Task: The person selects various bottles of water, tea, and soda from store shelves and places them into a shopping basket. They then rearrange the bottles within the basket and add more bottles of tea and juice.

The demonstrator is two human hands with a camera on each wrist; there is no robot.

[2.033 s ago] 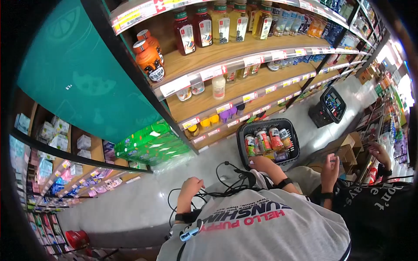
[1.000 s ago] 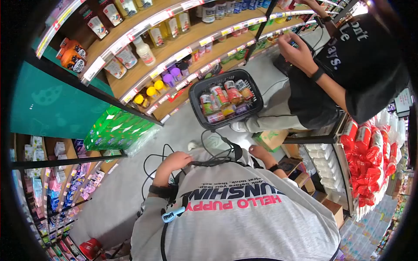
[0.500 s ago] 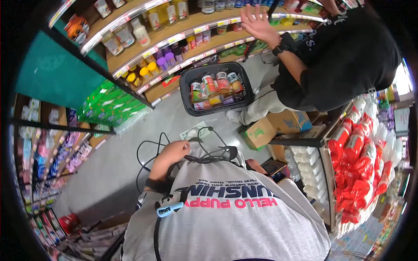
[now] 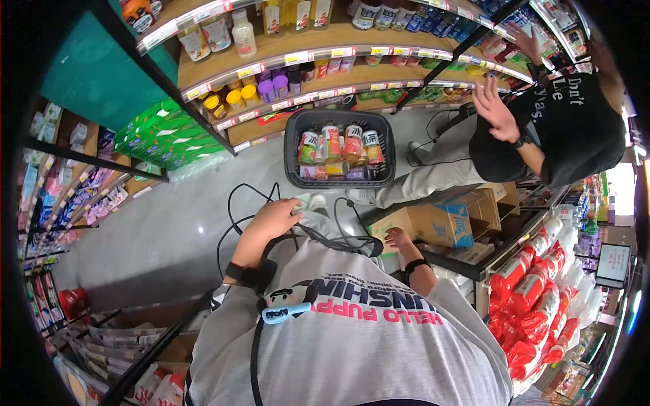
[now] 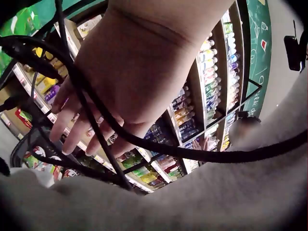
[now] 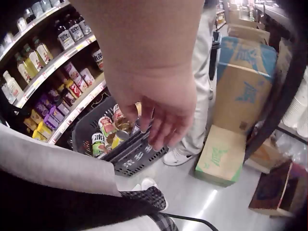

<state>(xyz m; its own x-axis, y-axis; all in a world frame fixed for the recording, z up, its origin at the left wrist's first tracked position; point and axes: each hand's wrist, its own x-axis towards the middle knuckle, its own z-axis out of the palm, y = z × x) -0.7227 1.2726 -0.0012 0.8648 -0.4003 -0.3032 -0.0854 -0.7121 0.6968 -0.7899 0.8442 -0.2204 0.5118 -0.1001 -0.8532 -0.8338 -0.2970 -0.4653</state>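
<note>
My left hand (image 4: 276,218) hangs in front of the grey shirt, beside a looped black cable (image 4: 237,203). In the left wrist view its fingers (image 5: 72,137) hang loose with nothing in them, and the cable crosses in front of the hand. On the other side my right hand (image 4: 398,238) is held low with relaxed, bare fingers. A black shopping basket (image 4: 291,152) stands on the floor ahead, apart from both hands. Several labelled drink bottles (image 4: 353,143) lie in it, with smaller yellow and purple packs (image 4: 336,168) below them.
Drink shelves (image 4: 338,42) run along the far side. Another person in a black shirt (image 4: 562,128) stands right of the basket, one hand (image 4: 496,111) raised. Cardboard boxes (image 4: 433,220) and red bags (image 4: 525,301) stand at the right. Green packs (image 4: 162,139) are stacked at the left.
The view has swung about, bringing the red bags and boxes in at the right. My right hand has come out from the shirt's edge. The other person has moved right, hand raised with fingers spread.
</note>
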